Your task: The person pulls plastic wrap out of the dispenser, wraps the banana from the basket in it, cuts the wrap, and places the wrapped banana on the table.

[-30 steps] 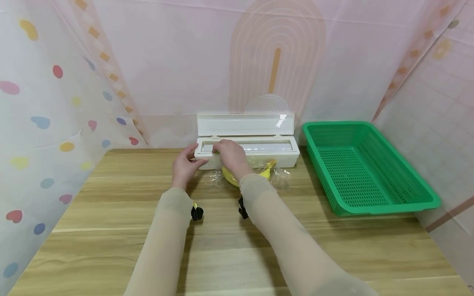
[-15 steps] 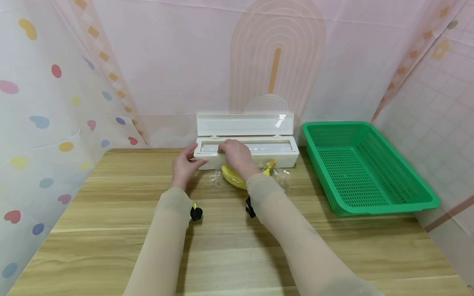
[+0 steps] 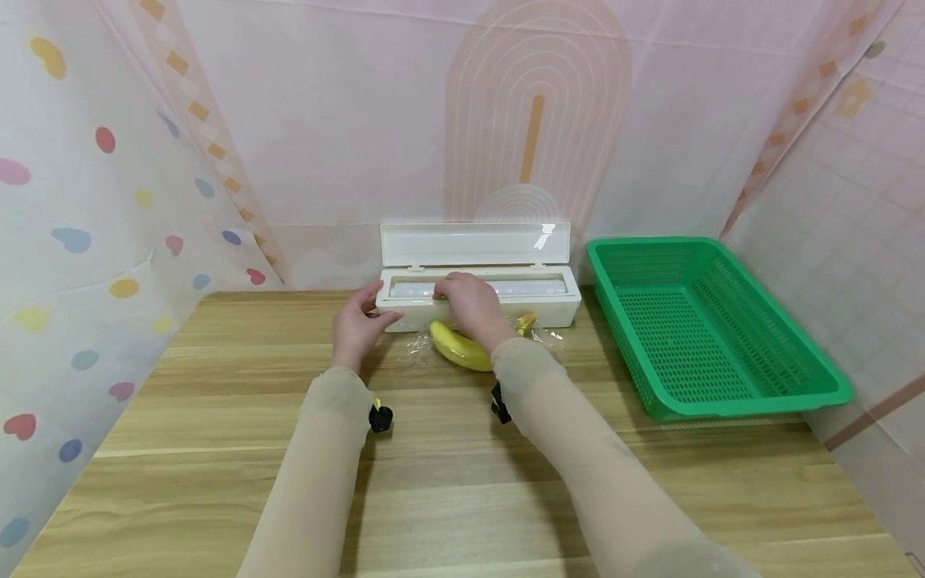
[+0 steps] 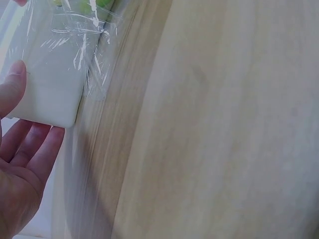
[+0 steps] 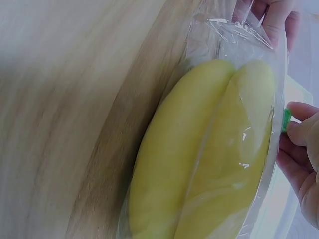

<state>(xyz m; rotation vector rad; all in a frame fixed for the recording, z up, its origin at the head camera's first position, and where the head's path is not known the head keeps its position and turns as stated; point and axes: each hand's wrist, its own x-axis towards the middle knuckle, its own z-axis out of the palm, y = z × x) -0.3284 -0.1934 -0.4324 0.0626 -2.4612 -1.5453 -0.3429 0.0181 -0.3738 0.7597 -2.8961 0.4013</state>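
A white cling film dispenser stands at the back of the table, its lid raised against the wall. My left hand grips its left end, thumb on the front face and fingers round the end. In the right wrist view, my right hand pinches a small green slider at the dispenser's front edge. In the head view that right hand hides the slider. Clear cling film hangs down the front and covers yellow bananas lying against the dispenser.
A green plastic basket with a slotted bottom stands to the right on the wooden table. A patterned cloth wall rises right behind the dispenser.
My right hand has slid to the right along the dispenser's front edge, and more of the bananas shows. My left hand keeps its grip on the left end.
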